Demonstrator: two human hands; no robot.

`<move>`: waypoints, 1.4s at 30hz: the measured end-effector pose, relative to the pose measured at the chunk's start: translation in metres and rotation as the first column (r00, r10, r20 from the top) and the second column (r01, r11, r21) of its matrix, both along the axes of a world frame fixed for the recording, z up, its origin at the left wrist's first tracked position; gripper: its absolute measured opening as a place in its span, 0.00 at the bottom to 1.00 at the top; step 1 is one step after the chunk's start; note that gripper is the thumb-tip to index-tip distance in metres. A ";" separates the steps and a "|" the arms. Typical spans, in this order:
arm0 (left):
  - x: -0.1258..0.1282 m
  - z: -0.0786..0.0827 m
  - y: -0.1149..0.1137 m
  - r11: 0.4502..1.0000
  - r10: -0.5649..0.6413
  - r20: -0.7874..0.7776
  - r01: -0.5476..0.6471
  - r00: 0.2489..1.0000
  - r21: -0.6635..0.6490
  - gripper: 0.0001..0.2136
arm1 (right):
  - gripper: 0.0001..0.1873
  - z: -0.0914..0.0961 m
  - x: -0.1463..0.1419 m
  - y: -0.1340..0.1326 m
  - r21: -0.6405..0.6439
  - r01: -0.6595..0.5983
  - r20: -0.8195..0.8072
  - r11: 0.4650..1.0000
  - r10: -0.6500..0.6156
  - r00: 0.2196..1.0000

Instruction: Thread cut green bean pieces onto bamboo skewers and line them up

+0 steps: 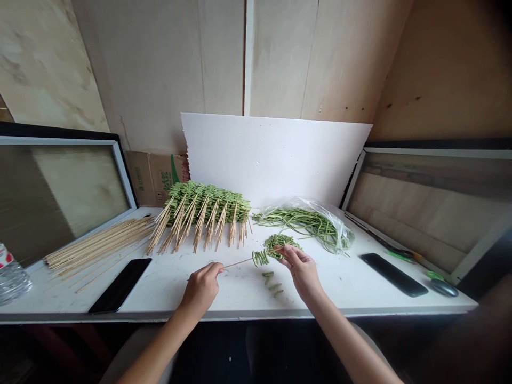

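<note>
My left hand (203,286) is closed on the near end of a thin bamboo skewer (238,262) that points right and away. Several short green bean pieces (260,258) are threaded near its tip. My right hand (301,268) pinches at the skewer's tip, beside a small heap of cut bean pieces (280,242). A few loose cut pieces (273,283) lie on the white table (168,282) between my hands.
A stack of finished bean skewers (204,210) lies behind, bare skewers (100,242) to the left, long beans in a plastic bag (312,221) to the right. Also here: black phone (120,285), dark remote-like object (394,274), mouse (443,287), bottle (10,274), white board (276,157).
</note>
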State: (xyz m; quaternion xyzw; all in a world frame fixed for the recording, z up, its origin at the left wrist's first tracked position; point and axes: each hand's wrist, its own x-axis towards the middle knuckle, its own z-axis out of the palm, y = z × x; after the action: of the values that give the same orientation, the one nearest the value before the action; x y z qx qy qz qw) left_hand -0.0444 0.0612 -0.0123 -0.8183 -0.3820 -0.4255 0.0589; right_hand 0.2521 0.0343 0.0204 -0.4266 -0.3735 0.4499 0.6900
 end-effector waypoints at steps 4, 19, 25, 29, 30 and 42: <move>0.001 -0.002 -0.001 1.000 -0.005 0.011 0.006 1.000 -0.018 0.17 | 0.20 -0.001 -0.006 -0.001 0.002 0.021 -0.030 1.000 -0.021 0.999; 0.004 -0.005 -0.003 1.000 -0.010 0.033 0.010 0.999 -0.025 0.15 | 0.18 -0.001 -0.017 -0.007 0.036 0.069 -0.034 0.997 -0.067 0.997; 0.003 -0.007 -0.002 1.000 -0.012 0.027 0.013 1.000 -0.016 0.15 | 0.17 -0.002 -0.023 -0.008 0.017 0.063 -0.114 0.998 -0.061 0.992; 0.002 -0.008 -0.001 1.000 -0.012 0.011 0.012 1.000 0.004 0.15 | 0.17 -0.002 -0.026 -0.009 0.026 0.059 -0.156 0.998 -0.055 0.986; 0.002 -0.008 -0.001 1.000 -0.015 0.008 0.014 1.000 0.009 0.15 | 0.17 -0.003 -0.026 -0.009 0.025 0.059 -0.163 0.998 -0.055 0.985; 0.005 -0.011 -0.002 0.997 -0.046 0.007 0.045 0.999 0.055 0.15 | 0.19 -0.007 -0.033 -0.012 0.012 0.058 -0.151 0.998 -0.056 0.987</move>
State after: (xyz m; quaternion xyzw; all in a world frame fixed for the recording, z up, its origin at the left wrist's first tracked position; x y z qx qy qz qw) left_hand -0.0396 0.0589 -0.0235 -0.8232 -0.3517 -0.4402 0.0701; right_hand 0.2188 0.0219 0.0131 -0.3964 -0.3116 0.4578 0.7322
